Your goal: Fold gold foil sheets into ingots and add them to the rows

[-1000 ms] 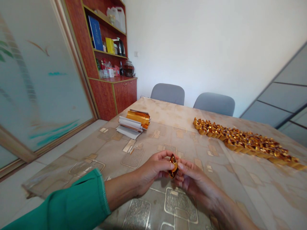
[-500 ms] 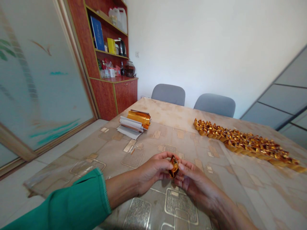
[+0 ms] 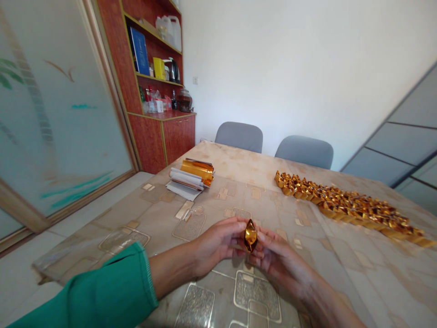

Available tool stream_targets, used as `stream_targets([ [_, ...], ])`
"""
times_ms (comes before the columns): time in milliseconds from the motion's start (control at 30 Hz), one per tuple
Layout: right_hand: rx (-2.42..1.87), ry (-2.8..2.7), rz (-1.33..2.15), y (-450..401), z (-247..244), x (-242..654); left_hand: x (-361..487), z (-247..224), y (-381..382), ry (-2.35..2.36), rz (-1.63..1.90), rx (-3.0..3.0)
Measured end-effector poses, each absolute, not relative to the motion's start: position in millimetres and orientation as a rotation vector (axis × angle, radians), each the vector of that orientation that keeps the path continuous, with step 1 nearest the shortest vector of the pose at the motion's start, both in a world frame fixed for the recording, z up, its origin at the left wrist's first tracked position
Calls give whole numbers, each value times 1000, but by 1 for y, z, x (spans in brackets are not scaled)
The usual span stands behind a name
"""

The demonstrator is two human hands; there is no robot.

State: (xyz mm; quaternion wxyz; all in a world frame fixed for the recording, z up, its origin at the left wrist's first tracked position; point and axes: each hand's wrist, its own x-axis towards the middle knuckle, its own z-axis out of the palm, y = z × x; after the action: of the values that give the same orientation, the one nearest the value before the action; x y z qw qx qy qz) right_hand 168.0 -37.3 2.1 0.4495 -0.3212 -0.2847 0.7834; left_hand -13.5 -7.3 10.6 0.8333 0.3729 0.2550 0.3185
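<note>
"While both hands are busy, what exactly is between them?"

"One folded gold piece (image 3: 250, 237), shiny, pointed at the top and bottom in this view, its rounded middle turned to the camera."

"And the left hand (image 3: 216, 246)?"

"Its grip is closed on the left side of the piece, fingers curled around the edge. A green sleeve (image 3: 112, 282) covers that arm nearly to the wrist."

"What about the right hand (image 3: 275, 250)?"

"Its grip is closed too, the thumb against the right side. So the piece is pinched from both sides, over the near part of the worktop (image 3: 221, 296). Whether either hand rests on the surface, I can't tell."

"Which other things lie about?"

"Beyond the left hand, well apart from it, there's a stack of curled sheets: grey-white sheets (image 3: 184, 180) in front, gold sheets (image 3: 198, 171) just behind, touching them. Over on the right, long rows of gold pieces (image 3: 341, 200) stand packed side by side, running from the middle of the worktop towards its right edge."

"And past the far edge?"

"Two grey chairs, one left (image 3: 239, 136), one right (image 3: 305, 151), before a white wall (image 3: 290, 68). At the back left stands a reddish cabinet (image 3: 177, 141), with a kettle (image 3: 173, 69) on one of its shelves."
</note>
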Motion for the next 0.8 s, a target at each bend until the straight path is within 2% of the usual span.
stream_targets([
  [167, -862, -802, 1795, -38, 4, 166, -12, 7, -3, 582, 719, 693],
  [467, -1078, -1671, 758, -43, 3, 161, -10, 11, -6, 719, 865, 773],
  [800, -1024, -1897, 559, -49, 10, 152, -6, 8, -9, 770, 840, 927],
])
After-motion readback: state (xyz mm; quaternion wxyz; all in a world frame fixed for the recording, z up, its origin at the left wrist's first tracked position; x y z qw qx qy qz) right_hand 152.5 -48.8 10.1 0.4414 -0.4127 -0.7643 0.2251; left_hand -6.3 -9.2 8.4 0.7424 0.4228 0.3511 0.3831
